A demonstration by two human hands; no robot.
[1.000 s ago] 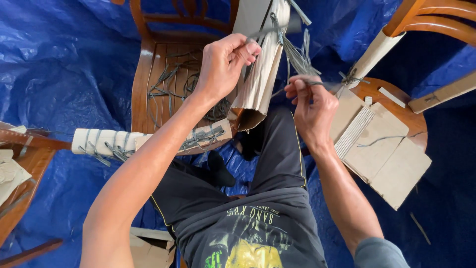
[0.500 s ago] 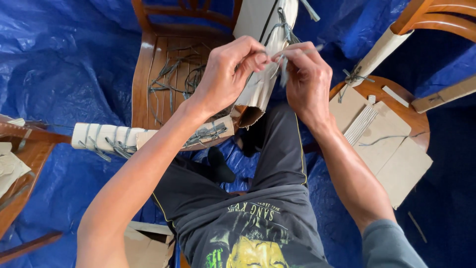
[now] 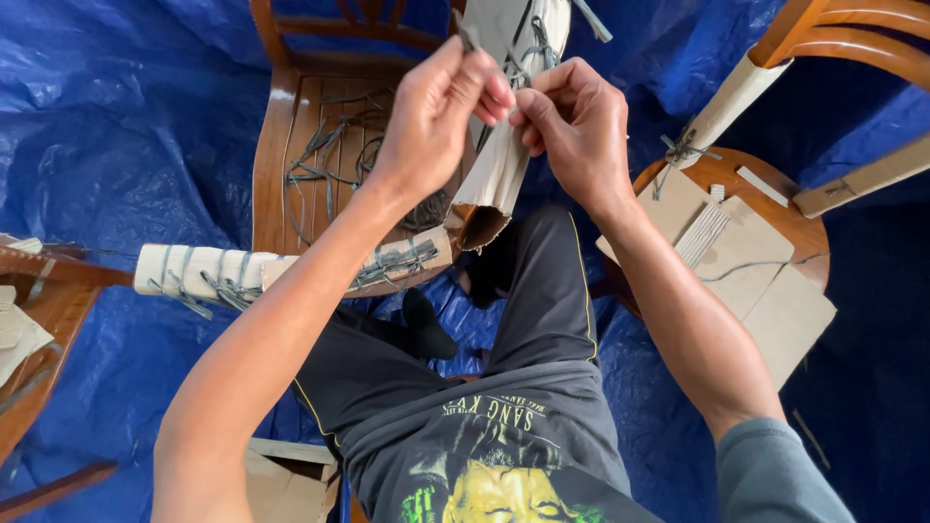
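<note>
My left hand (image 3: 438, 116) and my right hand (image 3: 573, 124) meet in front of a chair leg wrapped in cardboard (image 3: 506, 160), which slants up from my lap. Both hands pinch grey plastic string (image 3: 528, 44) tied around that wrap, fingertips almost touching. The wrap's open lower end (image 3: 480, 225) points toward my knees. A second wrapped part (image 3: 208, 271), bound with the same grey string, lies across the wooden chair seat (image 3: 276, 145) on the left, beneath my left forearm.
Loose grey string (image 3: 334, 155) lies on the chair seat. Flat cardboard pieces (image 3: 751, 257) rest on a round wooden seat at right, near another wrapped leg (image 3: 722, 102). Blue tarpaulin (image 3: 116, 116) covers the floor. A wooden furniture piece (image 3: 39, 300) sits at left.
My right hand moved left and up from the side of the wrap to meet my left hand at the string. The view has shifted slightly closer.
</note>
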